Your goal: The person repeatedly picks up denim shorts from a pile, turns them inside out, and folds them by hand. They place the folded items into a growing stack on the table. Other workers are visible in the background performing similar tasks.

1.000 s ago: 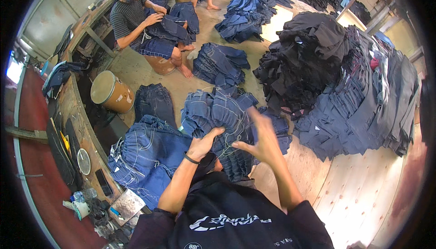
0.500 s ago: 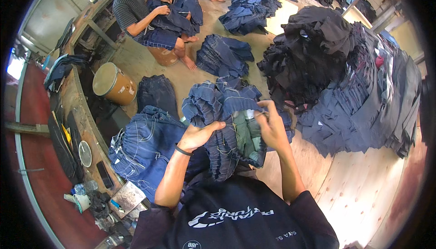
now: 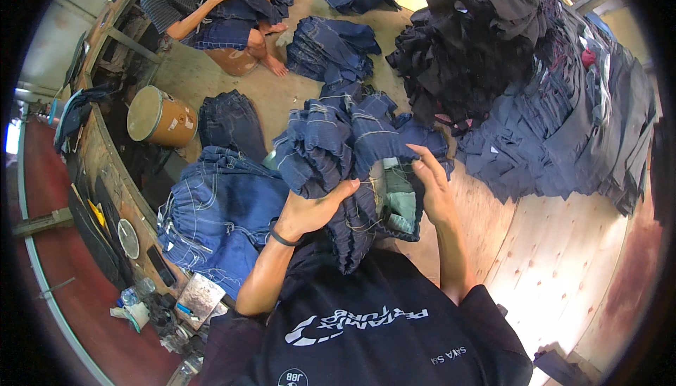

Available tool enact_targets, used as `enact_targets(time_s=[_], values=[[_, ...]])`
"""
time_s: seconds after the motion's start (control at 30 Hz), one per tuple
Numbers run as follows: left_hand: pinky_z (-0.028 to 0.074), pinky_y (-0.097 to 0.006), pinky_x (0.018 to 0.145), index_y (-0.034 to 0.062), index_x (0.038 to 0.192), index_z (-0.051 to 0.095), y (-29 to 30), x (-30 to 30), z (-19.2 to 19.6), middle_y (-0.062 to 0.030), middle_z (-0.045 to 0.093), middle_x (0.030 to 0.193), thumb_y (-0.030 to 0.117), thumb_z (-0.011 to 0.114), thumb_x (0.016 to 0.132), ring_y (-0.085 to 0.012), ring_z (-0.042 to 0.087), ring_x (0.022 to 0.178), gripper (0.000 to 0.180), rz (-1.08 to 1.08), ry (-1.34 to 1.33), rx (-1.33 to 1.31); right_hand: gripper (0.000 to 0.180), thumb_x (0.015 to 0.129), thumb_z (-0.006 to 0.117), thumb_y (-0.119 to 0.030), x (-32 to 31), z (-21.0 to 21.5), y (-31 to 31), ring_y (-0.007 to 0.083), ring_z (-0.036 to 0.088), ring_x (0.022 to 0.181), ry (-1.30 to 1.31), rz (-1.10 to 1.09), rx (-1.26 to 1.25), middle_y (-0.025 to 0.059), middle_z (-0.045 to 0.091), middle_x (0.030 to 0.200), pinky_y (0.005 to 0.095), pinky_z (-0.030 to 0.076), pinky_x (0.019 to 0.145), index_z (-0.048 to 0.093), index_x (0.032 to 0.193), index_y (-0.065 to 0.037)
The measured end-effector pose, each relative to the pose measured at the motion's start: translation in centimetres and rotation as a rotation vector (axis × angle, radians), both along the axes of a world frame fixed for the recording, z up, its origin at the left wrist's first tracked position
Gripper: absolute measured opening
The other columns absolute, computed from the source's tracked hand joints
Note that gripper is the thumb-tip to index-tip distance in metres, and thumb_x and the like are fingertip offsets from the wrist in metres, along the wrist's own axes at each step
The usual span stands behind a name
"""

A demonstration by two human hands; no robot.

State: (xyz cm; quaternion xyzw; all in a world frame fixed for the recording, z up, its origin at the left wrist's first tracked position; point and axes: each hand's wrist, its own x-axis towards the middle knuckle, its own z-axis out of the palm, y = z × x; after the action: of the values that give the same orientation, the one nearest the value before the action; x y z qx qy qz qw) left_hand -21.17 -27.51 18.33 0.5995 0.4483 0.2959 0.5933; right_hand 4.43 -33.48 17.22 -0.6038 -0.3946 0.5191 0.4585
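In front of my chest is a dark blue denim garment with a gathered elastic waistband, pale stitching and loose threads. My left hand is closed round its near left side, thumb lying across the gathers. A green inner cloth shows through the garment's opening. Beside that opening, on the right, my right hand is open with fingers stretched up; whether it touches the edge I cannot tell. More bunched denim lies just beyond my left hand, against the garment.
Blue jeans lie in a heap at left, near a brown drum. A large pile of dark garments rises on the right. Far left, another person sits handling denim. A cluttered wooden bench curves along the left.
My right hand has come off the garment's upper edge and its fingers have straightened. My left hand keeps its grip. The whole view has shifted, with the surroundings now higher in it.
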Motion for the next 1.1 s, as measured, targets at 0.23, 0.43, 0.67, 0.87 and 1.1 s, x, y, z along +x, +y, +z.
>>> enact_targets(time_s=[0.23,0.43,0.67,0.87,1.1], values=[[0.054,-0.035,0.099,-0.0031,0.114,0.077,-1.6,-0.3,0.8,-0.0085,0.078,0.113,0.017,0.081,0.096,-0.0199,0.071,0.107,0.028,0.062,0.051,-0.032,0.038,0.113,0.050,-0.024,-1.7,0.6,-1.2,0.0086,0.055,0.089,-0.253,0.007,0.111,0.0007,0.062,0.098,0.0265,0.047,0.080,0.064,0.139,0.000],[0.049,-0.038,0.107,-0.0031,0.129,0.070,-1.6,-1.1,-0.9,-0.0108,0.073,0.127,0.022,0.081,0.097,-0.0227,0.066,0.118,0.042,0.100,-0.077,-0.015,0.036,0.110,0.057,-0.019,-2.5,-1.1,-1.0,0.0061,0.049,0.081,-0.119,-0.055,0.190,-0.0036,0.059,0.089,0.0247,0.041,0.074,0.064,0.137,0.004],[0.045,-0.037,0.115,-0.0020,0.142,0.062,-0.1,-3.7,-6.3,-0.0072,0.068,0.139,0.013,0.079,0.097,-0.0218,0.062,0.127,0.051,0.309,-0.261,-0.286,0.043,0.101,0.071,-0.013,-1.0,-4.8,1.4,0.0097,0.060,0.084,-0.036,-0.046,0.015,0.0027,0.070,0.093,0.0275,0.049,0.076,0.065,0.139,0.006],[0.053,-0.042,0.108,-0.0026,0.139,0.065,-1.0,-11.6,-9.2,-0.0113,0.070,0.135,0.015,0.079,0.088,-0.0265,0.068,0.120,0.056,0.685,-0.453,-0.578,0.038,0.103,0.070,-0.016,12.5,-6.2,7.5,0.0071,0.053,0.080,-0.487,-0.152,0.030,-0.0034,0.064,0.085,0.0271,0.046,0.071,0.069,0.131,0.009],[0.059,-0.041,0.097,-0.0043,0.124,0.069,-2.1,-16.1,-8.2,-0.0138,0.075,0.116,0.022,0.076,0.085,-0.0283,0.073,0.101,0.048,0.818,-0.336,-0.478,0.035,0.102,0.064,-0.018,17.1,-4.3,13.4,0.0286,0.076,0.105,-0.784,-0.190,0.139,0.0226,0.079,0.113,0.0366,0.056,0.091,0.072,0.132,-0.001]])
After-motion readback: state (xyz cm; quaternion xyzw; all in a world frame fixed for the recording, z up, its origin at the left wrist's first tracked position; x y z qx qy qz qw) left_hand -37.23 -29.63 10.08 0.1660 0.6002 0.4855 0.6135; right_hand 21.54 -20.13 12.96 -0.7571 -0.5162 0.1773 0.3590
